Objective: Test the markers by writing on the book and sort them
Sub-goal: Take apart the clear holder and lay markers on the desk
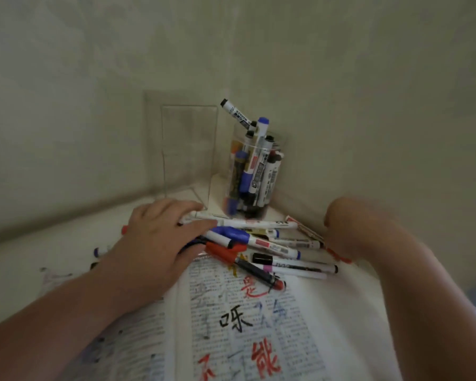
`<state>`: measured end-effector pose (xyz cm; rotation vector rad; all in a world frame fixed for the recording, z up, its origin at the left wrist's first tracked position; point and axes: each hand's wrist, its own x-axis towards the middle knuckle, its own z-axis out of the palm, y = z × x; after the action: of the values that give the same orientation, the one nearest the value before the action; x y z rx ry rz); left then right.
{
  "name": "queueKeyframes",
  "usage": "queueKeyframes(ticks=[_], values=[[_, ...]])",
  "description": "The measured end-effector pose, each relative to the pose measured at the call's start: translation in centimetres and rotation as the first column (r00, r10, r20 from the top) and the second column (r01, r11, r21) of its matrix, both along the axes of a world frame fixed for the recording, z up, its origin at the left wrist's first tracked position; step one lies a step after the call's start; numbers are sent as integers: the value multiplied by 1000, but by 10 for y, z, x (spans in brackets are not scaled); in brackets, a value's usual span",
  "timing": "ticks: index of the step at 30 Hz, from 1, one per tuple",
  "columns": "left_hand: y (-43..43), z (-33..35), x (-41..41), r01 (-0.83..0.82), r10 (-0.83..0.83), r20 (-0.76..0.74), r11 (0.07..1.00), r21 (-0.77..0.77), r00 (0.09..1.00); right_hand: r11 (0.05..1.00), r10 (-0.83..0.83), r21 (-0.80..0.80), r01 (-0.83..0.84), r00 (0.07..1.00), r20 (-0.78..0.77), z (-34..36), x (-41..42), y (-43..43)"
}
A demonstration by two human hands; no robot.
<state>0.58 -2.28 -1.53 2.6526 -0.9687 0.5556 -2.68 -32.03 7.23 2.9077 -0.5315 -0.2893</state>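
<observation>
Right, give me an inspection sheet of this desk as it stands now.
Surface: white table set into a corner.
Job's things: open book, its print overwritten in black, red and blue; pile of markers on its far edge; round clear jar with markers standing in it; clear box to the jar's left.
Clutter: a stray blue-capped marker beside the left wrist.
Grippers: left hand rests flat on the pile, fingers on a white marker; right hand is blurred at the pile's right end, fingers hidden.
Cables: nothing seen.
Surroundings: plain walls.
</observation>
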Motion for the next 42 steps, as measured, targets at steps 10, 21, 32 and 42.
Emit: queueKeyframes(ticks=[10, 21, 32, 42], values=[[-15, 8, -15, 139, -123, -100, 975, 173, 987, 998, -61, 22, 58, 991, 120, -23, -2, -2], [-8, 21, -22, -58, 27, -137, 972, -229, 990, 902, -17, 400, -164, 911, 411, 51, -38, 33], [14, 130, 66, -408, 310, -267, 744, -529, 913, 277, 1, 815, -509, 848, 529, 18, 12, 85], [-5, 132, 83, -496, 256, -454, 667, -556, 854, 169, -7, 822, -544, 834, 552, -39, 28, 92]])
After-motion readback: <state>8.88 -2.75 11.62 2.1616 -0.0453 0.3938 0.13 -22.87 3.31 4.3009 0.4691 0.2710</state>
